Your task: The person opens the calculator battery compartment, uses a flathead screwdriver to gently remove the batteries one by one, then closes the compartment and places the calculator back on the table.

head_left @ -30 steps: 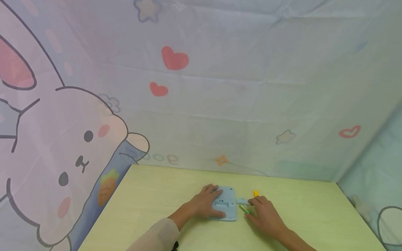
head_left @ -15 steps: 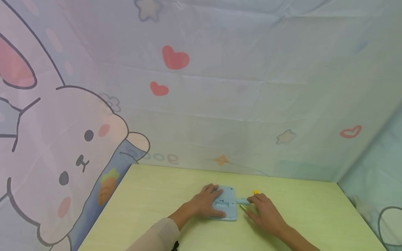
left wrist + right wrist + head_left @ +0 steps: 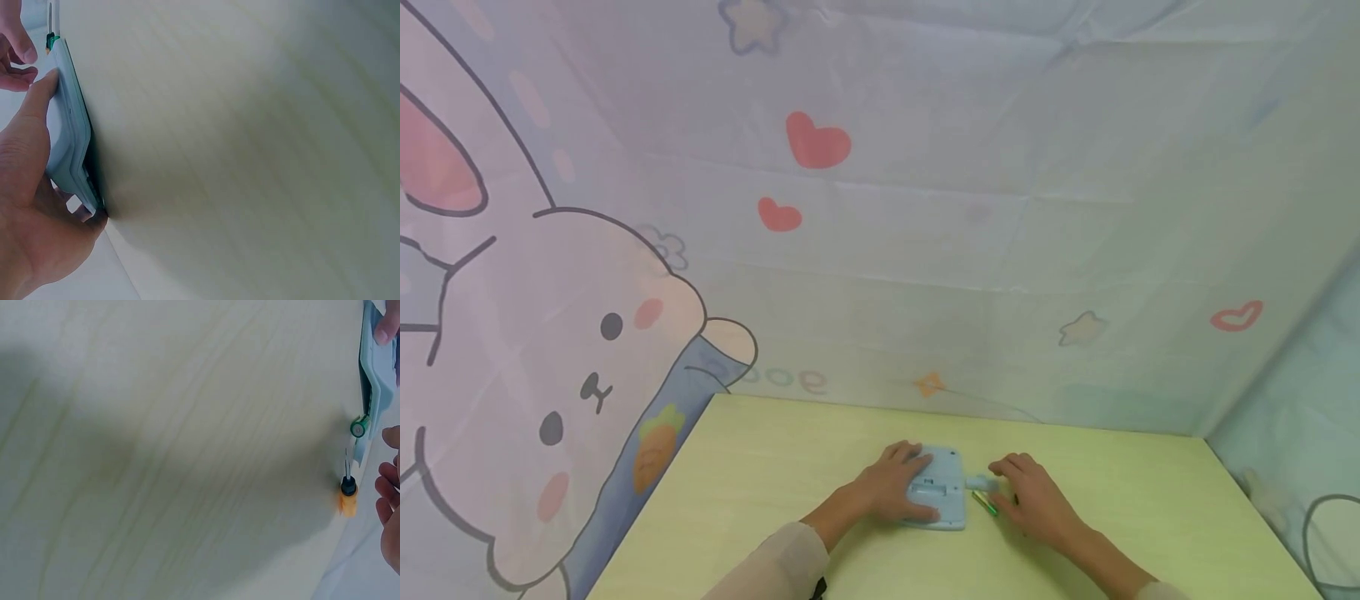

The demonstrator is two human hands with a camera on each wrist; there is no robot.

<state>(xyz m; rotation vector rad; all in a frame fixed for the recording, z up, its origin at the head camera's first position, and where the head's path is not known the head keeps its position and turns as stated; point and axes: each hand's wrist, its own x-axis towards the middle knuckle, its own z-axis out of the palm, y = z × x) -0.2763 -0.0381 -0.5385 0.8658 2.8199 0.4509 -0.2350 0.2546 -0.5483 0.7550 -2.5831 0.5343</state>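
A light-blue calculator (image 3: 951,498) lies back side up on the table, its battery compartment uncovered. My left hand (image 3: 891,485) grips it by the left part, thumb on the near corner and fingers over the far side. Just right of it lie a small light-blue battery cover (image 3: 977,482) and a green battery (image 3: 984,503). My right hand (image 3: 1036,504) hovers over these with fingers loosely bent and nothing seen between them. Beneath it, in the right wrist view, is a screwdriver (image 3: 348,499) with a yellow-orange handle, mostly hidden in the head view.
The pale yellow table (image 3: 775,467) meets a printed cloth backdrop (image 3: 925,250) with a rabbit and hearts at its back edge. Another cloth hangs on the right, where a dark cable loop (image 3: 1311,521) shows.
My right hand has drawn up off the battery cover and its fingers have spread. The yellow screwdriver handle, visible before beyond the fingers, is now covered. The left hand has stayed still.
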